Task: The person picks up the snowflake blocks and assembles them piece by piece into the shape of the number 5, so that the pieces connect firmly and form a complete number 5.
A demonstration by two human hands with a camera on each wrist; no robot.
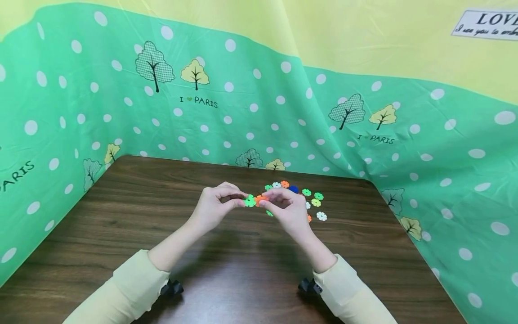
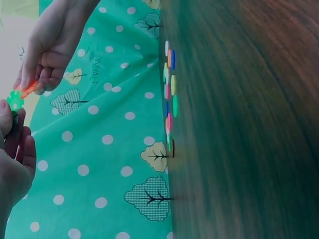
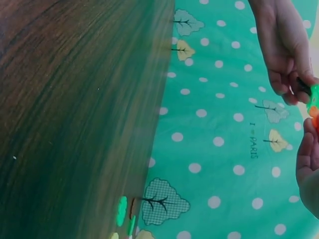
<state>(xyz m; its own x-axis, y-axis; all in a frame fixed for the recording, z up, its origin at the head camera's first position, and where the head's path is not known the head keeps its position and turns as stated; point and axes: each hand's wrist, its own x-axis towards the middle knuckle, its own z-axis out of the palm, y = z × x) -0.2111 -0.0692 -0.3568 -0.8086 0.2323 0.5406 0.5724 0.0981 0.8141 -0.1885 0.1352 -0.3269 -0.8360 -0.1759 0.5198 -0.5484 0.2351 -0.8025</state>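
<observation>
Above the table, my left hand (image 1: 210, 208) pinches a green flower-shaped plastic disc (image 1: 249, 201) between thumb and fingers. A dark brown disc (image 1: 238, 196) shows between the same fingers, partly hidden; in the left wrist view this dark disc (image 2: 14, 123) sits just beside the green one. From the other side my right hand (image 1: 290, 210) pinches an orange flower-shaped disc (image 1: 260, 200). The orange and green discs meet edge to edge midway between the hands. In the right wrist view the orange disc (image 3: 314, 112) is cut off at the frame's edge.
Several loose flower discs lie behind and beside the right hand, among them a white disc (image 1: 321, 216), a yellow disc (image 1: 316, 202) and a blue disc (image 1: 293, 189). The brown wooden table (image 1: 121, 216) is walled by a green dotted cloth (image 1: 259, 121).
</observation>
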